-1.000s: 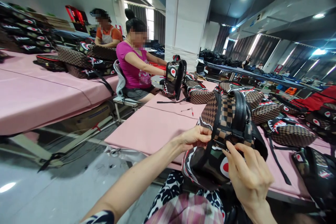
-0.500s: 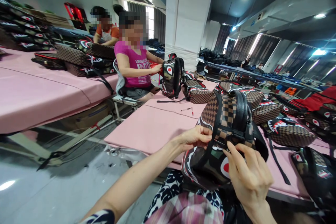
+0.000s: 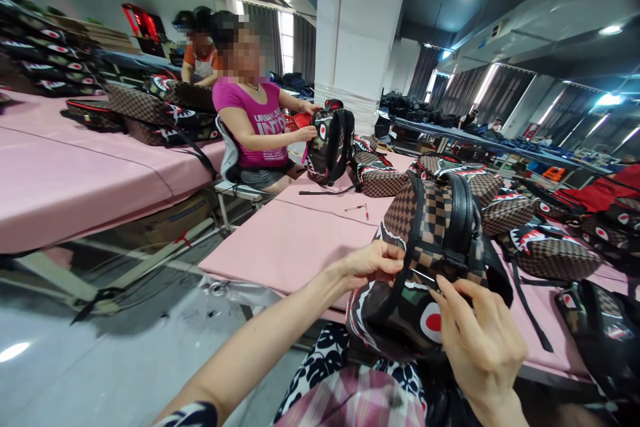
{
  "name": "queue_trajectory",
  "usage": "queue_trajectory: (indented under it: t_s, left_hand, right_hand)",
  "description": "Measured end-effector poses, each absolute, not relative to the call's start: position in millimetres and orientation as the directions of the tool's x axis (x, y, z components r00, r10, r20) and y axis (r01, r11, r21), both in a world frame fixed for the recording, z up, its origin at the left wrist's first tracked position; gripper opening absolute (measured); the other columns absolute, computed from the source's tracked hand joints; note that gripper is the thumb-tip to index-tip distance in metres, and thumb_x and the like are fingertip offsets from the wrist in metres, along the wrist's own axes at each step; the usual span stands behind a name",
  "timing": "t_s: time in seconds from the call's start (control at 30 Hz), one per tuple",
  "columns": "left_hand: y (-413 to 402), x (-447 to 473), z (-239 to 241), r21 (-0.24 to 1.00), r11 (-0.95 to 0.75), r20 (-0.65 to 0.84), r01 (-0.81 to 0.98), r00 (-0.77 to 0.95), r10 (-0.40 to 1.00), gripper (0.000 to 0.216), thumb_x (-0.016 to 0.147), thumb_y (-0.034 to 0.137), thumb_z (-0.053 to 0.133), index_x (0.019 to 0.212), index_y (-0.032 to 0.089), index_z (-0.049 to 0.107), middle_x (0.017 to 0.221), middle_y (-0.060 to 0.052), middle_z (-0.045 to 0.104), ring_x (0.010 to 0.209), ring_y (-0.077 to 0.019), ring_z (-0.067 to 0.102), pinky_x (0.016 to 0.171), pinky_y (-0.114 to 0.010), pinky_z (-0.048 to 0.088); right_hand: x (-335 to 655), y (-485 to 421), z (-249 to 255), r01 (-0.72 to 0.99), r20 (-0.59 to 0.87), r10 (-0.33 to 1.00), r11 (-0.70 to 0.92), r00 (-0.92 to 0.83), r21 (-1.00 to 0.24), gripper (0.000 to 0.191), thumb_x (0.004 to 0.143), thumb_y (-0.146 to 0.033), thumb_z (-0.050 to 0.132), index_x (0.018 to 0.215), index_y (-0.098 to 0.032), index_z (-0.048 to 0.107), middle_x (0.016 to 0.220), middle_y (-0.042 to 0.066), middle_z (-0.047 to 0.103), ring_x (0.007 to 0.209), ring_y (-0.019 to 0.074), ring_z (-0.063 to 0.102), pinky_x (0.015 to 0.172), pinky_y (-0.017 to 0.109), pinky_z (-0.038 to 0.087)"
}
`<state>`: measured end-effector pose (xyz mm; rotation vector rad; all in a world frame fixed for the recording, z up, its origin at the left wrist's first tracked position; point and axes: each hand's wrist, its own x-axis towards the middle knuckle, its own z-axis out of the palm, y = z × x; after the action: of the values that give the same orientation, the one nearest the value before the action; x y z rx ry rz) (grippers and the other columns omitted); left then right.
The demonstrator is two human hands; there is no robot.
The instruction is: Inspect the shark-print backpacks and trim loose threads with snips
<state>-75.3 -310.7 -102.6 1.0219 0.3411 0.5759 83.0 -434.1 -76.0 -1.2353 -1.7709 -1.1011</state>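
Note:
A brown checkered backpack with a shark-mouth and camouflage print (image 3: pixel 425 247) stands against the edge of the pink table (image 3: pixel 300 240), partly on my lap. My left hand (image 3: pixel 373 263) pinches its side near the zip, fingers closed on the fabric. My right hand (image 3: pixel 477 340) is at the front of the bag, with thumb and forefinger pinched on a thin light strip or tool just under the black strap. What that thin thing is I cannot make out.
Several similar backpacks (image 3: pixel 545 247) lie on the table to the right. A seated person in a pink shirt (image 3: pixel 255 127) handles a camouflage backpack (image 3: pixel 330 147) further along the table. Two pens (image 3: pixel 361 209) lie mid-table. A second pink table (image 3: pixel 75 173) stands left, with grey floor between.
My right hand has slid slightly down and right along the bag's front. The person in pink has turned more towards me and shifted their backpack.

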Motion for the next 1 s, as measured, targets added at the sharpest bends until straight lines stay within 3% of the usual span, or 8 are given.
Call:
queue_trajectory:
  t_s: [0.27, 0.47, 0.73, 0.87, 1.0]
  left_hand:
    - [-310.3, -75.1, -103.3, 0.867, 0.402, -0.005, -0.294, 0.802, 0.597, 0.038, 0.049, 0.033, 0.083, 0.069, 0.008, 0.063, 0.058, 0.002, 0.056, 0.050, -0.0055, 0.050, 0.052, -0.019, 0.041]
    - [-312.2, -75.6, -101.5, 0.870, 0.400, -0.010, -0.287, 0.802, 0.597, 0.040, 0.047, 0.035, 0.084, 0.067, 0.008, 0.062, 0.057, 0.002, 0.056, 0.050, -0.0053, 0.050, 0.051, -0.018, 0.041]
    - [-313.1, -75.6, -100.4, 0.877, 0.386, -0.002, -0.287, 0.800, 0.600, 0.042, 0.045, 0.037, 0.084, 0.065, 0.009, 0.059, 0.058, 0.003, 0.054, 0.050, -0.0055, 0.049, 0.053, -0.020, 0.040]
    - [-320.0, -82.0, -91.6, 0.938, 0.231, 0.035, -0.257, 0.736, 0.676, 0.040, 0.051, 0.040, 0.080, 0.067, 0.011, 0.058, 0.060, 0.002, 0.054, 0.053, -0.0063, 0.048, 0.055, -0.020, 0.039]
    - [-325.0, -90.0, -82.6, 0.985, 0.041, 0.091, -0.170, 0.696, 0.712, 0.038, 0.069, 0.048, 0.066, 0.065, 0.011, 0.057, 0.061, 0.000, 0.056, 0.057, -0.0089, 0.051, 0.057, -0.022, 0.040]
  right_hand:
    - [76.3, -430.6, -76.1, 0.945, 0.883, 0.340, 0.166, -0.323, 0.282, 0.024, 0.072, -0.018, 0.069, 0.095, -0.019, 0.064, 0.078, 0.004, 0.064, 0.066, 0.0141, 0.051, 0.065, 0.026, 0.040]
    - [82.1, -431.9, -75.4, 0.943, 0.888, 0.362, 0.272, -0.285, 0.192, 0.023, 0.072, -0.013, 0.068, 0.094, -0.018, 0.064, 0.076, 0.004, 0.062, 0.070, 0.0142, 0.055, 0.067, 0.025, 0.043]
    - [71.9, -431.4, -76.4, 0.943, 0.874, 0.367, 0.223, -0.318, 0.249, 0.025, 0.072, -0.015, 0.068, 0.096, -0.017, 0.064, 0.079, 0.006, 0.063, 0.067, 0.0158, 0.055, 0.065, 0.028, 0.042]
    - [82.7, -436.6, -70.4, 0.874, 0.833, 0.474, 0.486, -0.285, 0.023, 0.016, 0.079, -0.013, 0.058, 0.093, -0.018, 0.061, 0.081, 0.005, 0.061, 0.073, 0.0141, 0.058, 0.066, 0.025, 0.046]
    - [110.1, -439.5, -62.3, 0.873, 0.859, 0.509, 0.443, -0.056, -0.205, 0.032, 0.076, -0.024, 0.064, 0.106, -0.019, 0.055, 0.084, 0.005, 0.056, 0.075, 0.0153, 0.057, 0.063, 0.025, 0.048]
